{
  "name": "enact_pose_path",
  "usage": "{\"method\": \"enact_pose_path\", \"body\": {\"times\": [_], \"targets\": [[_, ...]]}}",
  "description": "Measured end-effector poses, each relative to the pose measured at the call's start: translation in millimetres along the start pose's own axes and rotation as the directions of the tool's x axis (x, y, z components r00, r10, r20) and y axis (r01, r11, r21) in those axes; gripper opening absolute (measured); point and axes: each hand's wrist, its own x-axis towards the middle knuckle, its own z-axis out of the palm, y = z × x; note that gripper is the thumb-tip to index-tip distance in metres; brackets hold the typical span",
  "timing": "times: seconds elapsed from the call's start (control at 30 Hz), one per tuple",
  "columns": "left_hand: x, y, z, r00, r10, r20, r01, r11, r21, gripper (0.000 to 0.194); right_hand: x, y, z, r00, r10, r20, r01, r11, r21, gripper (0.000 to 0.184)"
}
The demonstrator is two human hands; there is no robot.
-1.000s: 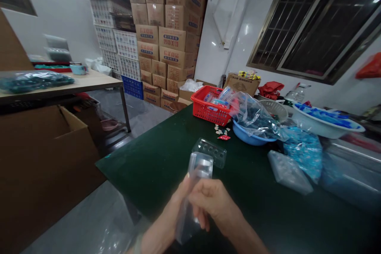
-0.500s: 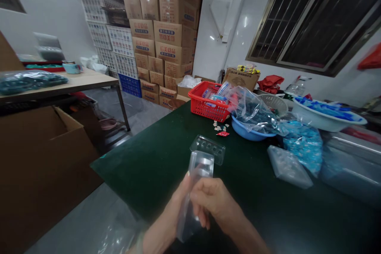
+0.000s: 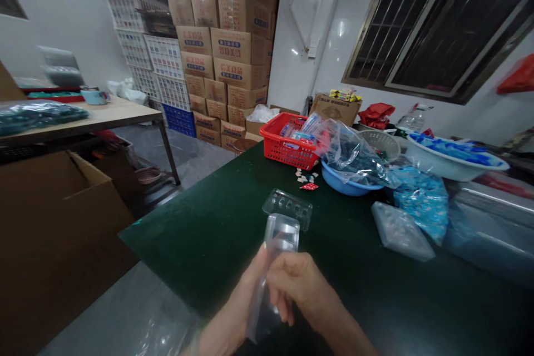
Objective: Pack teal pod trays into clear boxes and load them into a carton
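Note:
My left hand (image 3: 244, 300) and my right hand (image 3: 296, 286) are together at the near edge of the dark green table (image 3: 200, 233). Both grip a clear plastic sleeve (image 3: 280, 245) that stands upright, with its open end up and its lower end hanging below my fingers. Just beyond its top, a clear plastic blister tray (image 3: 287, 209) with several round hollows lies flat. I cannot tell whether the sleeve touches the tray. My fingers hide the sleeve's middle.
Further along the table stand a red basket (image 3: 287, 142), a blue basin (image 3: 337, 183) under a plastic bag, a white basin (image 3: 454, 161), a bag of blue pieces (image 3: 417, 200) and a flat bag of trays (image 3: 400, 231). Stacked cartons (image 3: 229, 61) rise behind.
The whole scene has drifted left and up as my head turned. My hands keep the same hold on the sleeve, and the tray stays just beyond it.

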Motion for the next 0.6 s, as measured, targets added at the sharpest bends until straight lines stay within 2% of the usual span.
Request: {"method": "enact_pose_path", "body": {"times": [0.3, 0.43, 0.53, 0.6], "targets": [[-8, 4, 12.8, 0.998, -0.027, -0.049, 0.030, 0.998, 0.055, 0.074, -6, 6, -1, 1.000, -0.029, 0.007, 0.030, 0.998, -0.052, 0.025], [-14, 8, 23.5, 0.995, 0.084, -0.062, -0.072, 0.982, 0.172, 0.068, -16, -5, 7, 0.996, -0.056, -0.064, 0.046, 0.989, -0.143, 0.022], [-17, 13, 33.9, 0.978, 0.209, -0.018, -0.196, 0.939, 0.282, 0.071, -24, -15, 18, 0.960, -0.189, -0.206, 0.119, 0.943, -0.310, 0.022], [-17, 14, 39.1, 0.968, 0.251, 0.007, -0.242, 0.927, 0.287, 0.069, -26, -17, 24, 0.929, -0.277, -0.246, 0.171, 0.909, -0.380, 0.026]]}}
